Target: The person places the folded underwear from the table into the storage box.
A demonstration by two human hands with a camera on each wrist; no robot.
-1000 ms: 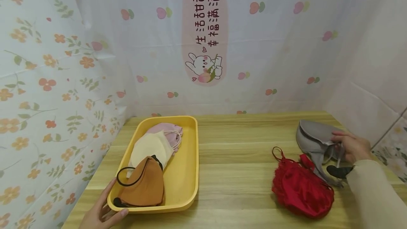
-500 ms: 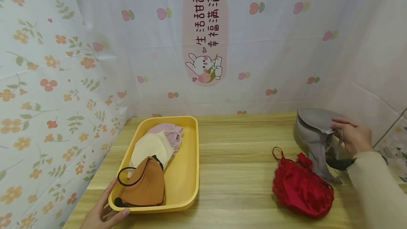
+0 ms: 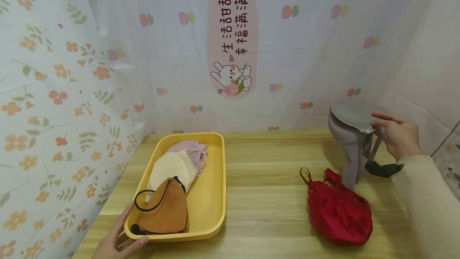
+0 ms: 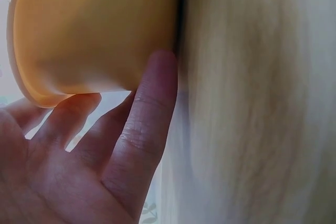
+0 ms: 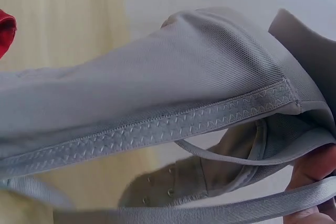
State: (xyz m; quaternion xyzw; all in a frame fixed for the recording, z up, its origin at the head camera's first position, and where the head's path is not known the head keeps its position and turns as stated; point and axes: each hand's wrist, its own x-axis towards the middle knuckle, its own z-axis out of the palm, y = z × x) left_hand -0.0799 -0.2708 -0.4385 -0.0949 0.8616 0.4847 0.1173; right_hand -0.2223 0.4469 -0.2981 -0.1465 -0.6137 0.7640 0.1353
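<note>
On the right, my right hand (image 3: 400,133) pinches the edge of a grey bra (image 3: 346,131) between thumb and fingers. Its moulded cup is lifted off the table, and its band hangs down behind a red satin item (image 3: 339,213). The right wrist view shows the bra's zigzag-stitched band (image 5: 210,121), a strap and hook eyes close up. My left hand (image 3: 116,237) touches the near left corner of a yellow tray (image 3: 212,195). Its fingers lie fairly straight against the tray's outer wall (image 4: 105,35) in the left wrist view.
Inside the tray lie a brown cloth piece (image 3: 167,211) with a black loop, a cream one (image 3: 170,171) with thin white loops, and a mauve one (image 3: 197,155). A dark band (image 3: 382,169) sits at my right wrist. Printed curtains (image 3: 305,51) border the wooden table (image 3: 262,195).
My right hand has raised the grey bra upward from the table, and its band now hangs down. The red item has shifted slightly left. My left hand stays at the tray.
</note>
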